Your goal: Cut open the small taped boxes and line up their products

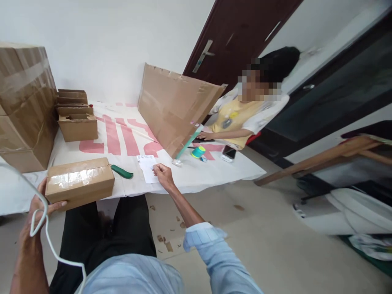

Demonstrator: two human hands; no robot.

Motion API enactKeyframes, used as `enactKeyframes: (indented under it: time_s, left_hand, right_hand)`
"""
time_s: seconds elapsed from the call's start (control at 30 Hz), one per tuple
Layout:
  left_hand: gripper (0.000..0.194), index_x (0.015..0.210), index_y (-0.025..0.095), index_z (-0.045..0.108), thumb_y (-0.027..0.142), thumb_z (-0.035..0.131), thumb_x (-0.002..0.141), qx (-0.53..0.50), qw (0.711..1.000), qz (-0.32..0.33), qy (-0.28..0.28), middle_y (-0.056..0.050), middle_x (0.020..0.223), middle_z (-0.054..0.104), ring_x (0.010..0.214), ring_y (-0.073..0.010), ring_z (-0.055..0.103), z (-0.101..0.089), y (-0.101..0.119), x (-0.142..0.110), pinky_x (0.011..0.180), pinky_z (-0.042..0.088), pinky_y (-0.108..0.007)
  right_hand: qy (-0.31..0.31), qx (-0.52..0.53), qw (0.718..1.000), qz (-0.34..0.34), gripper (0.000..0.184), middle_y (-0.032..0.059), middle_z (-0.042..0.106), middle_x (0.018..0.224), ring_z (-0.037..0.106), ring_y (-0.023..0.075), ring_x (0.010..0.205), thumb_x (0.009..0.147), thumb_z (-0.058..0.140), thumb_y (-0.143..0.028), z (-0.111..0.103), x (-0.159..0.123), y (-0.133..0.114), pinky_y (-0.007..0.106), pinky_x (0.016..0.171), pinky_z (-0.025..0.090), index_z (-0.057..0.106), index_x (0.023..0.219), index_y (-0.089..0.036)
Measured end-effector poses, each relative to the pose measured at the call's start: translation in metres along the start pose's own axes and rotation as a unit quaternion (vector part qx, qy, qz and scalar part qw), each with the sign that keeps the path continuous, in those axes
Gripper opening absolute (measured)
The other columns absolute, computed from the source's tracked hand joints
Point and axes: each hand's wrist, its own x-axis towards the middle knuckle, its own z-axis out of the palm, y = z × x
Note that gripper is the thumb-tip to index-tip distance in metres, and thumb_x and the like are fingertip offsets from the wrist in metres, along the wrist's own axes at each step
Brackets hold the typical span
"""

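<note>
Box [81,179], brown cdbd., clear tape on top: 1 pc., at near L. edge of desk [246,171]; can't tell if resting fully on it. L. hand [36,204]: grip closed round box's L. end, thumb along near side. White cable [55,249]: looped, passing in front of L. hand.

Paper [148,171], white, printing at top: 1 lot, flat on desk, R. of box. R. hand [163,175]: over paper's R. side, fingers bent; can't tell if grip has hold of paper. Green tool [121,171], curved: 1 pc., lying btwn. box & paper.

Sm. boxes [79,128], open tops: sev., in a row behind box. Lg. cartons [27,106], taped: far L. Cdbd. panel [177,106], lg., standing tilted on desk beyond paper. Roll [198,152], teal w/ yellow top: 1 pc., R. of panel's lower corner. Phone [229,152], dark screen: 1 pc., R. of roll, near desk's R. end.

Co-worker [235,118], yellow & white top: 1 pers., seated behind panel, one hand on desk.
</note>
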Motion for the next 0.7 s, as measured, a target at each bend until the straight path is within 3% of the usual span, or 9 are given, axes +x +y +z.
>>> enactKeyframes:
  time_s: [0.07,0.2,0.5,0.7]
  left_hand:
    - [0.112,0.144,0.037,0.061,0.063,0.104,0.043,0.007,0.999,-0.043,-0.02,0.005,0.104,0.075,0.109,-0.0341,0.074,-0.001,0.005,-0.001,0.096,0.068,-0.057]
    - [0.113,0.144,0.037,0.063,0.063,0.105,0.042,-0.008,0.998,-0.063,-0.02,0.006,0.09,0.074,0.094,-0.0306,0.074,0.0,0.013,-0.005,0.089,0.07,-0.053]
    - [0.109,0.135,0.036,0.068,0.055,0.108,0.035,-0.036,0.996,-0.084,-0.003,0.005,0.092,0.077,0.087,-0.0283,0.075,0.003,0.011,-0.003,0.079,0.072,-0.046]
    - [0.105,0.133,0.031,0.068,0.044,0.107,0.036,-0.025,0.995,-0.1,0.01,0.003,0.102,0.077,0.097,-0.0296,0.074,0.003,0.003,0.0,0.08,0.07,-0.042]
  right_hand:
    - [0.006,-0.016,1.0,-0.004,0.04,0.0044,0.065,0.067,0.06,0.0198,0.064,0.082,0.051,-0.06,-0.005,0.002,0.018,0.033,0.063,0.051,0.059,0.069,-0.023]
    - [0.002,-0.052,0.998,-0.03,0.031,0.0059,0.07,0.076,0.064,0.0223,0.076,0.086,0.05,-0.049,0.001,0.012,0.036,0.034,0.075,0.052,0.062,0.074,-0.023]
    - [-0.013,-0.152,0.983,-0.101,0.022,0.0105,0.074,0.094,0.064,0.024,0.093,0.097,0.051,-0.029,0.017,0.051,0.047,0.035,0.091,0.049,0.063,0.08,-0.023]
    - [-0.058,-0.21,0.966,-0.141,0.023,0.0109,0.074,0.1,0.063,0.0237,0.1,0.101,0.052,-0.024,0.03,0.071,0.055,0.034,0.097,0.047,0.067,0.085,-0.022]
